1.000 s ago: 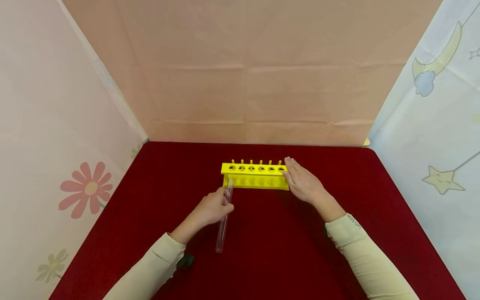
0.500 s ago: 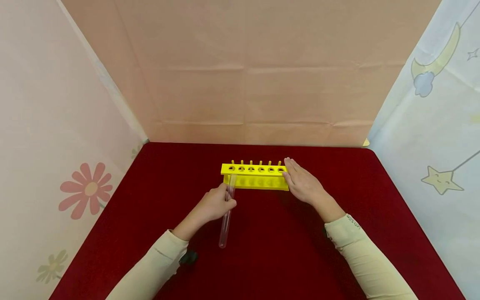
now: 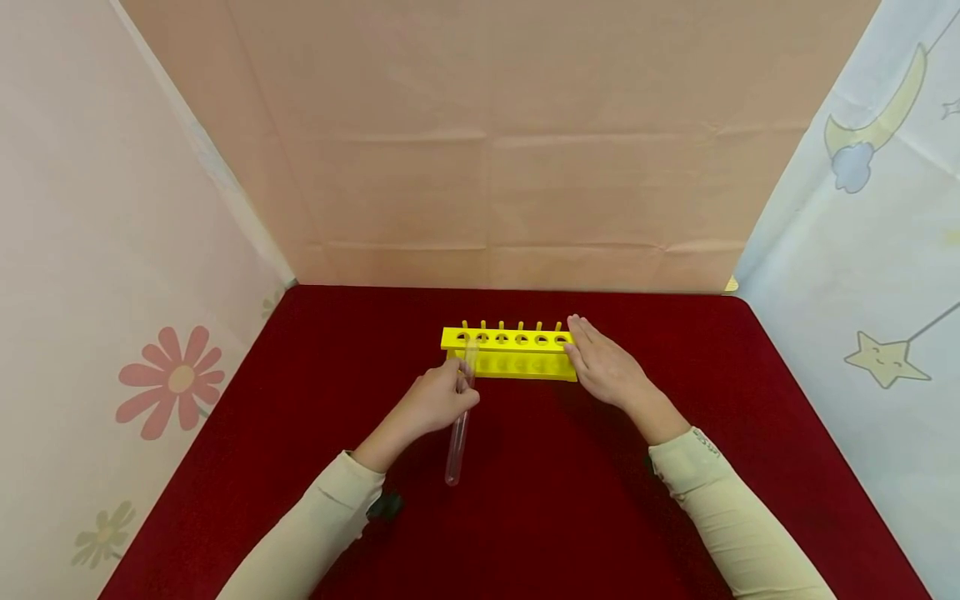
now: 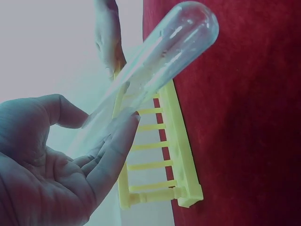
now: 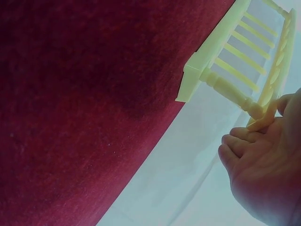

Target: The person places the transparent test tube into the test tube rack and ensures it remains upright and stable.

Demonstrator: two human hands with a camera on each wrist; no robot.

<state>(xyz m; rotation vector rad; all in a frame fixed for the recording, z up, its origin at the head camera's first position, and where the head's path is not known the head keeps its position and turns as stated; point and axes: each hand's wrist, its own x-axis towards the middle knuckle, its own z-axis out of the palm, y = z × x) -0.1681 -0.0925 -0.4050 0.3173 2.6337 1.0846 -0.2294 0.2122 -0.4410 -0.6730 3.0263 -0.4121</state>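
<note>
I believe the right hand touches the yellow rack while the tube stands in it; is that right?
Not quite: the right hand touches the yellow rack, but the tube is in the left hand, outside the rack, as the head view shows.

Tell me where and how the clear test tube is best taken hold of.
Probably by the straight barrel of the clear test tube, from the left, thumb and fingers on opposite sides. It is long, slender and slanted, its rounded end toward the wearer; the left hand holds it like this, leaving that end free.
</note>
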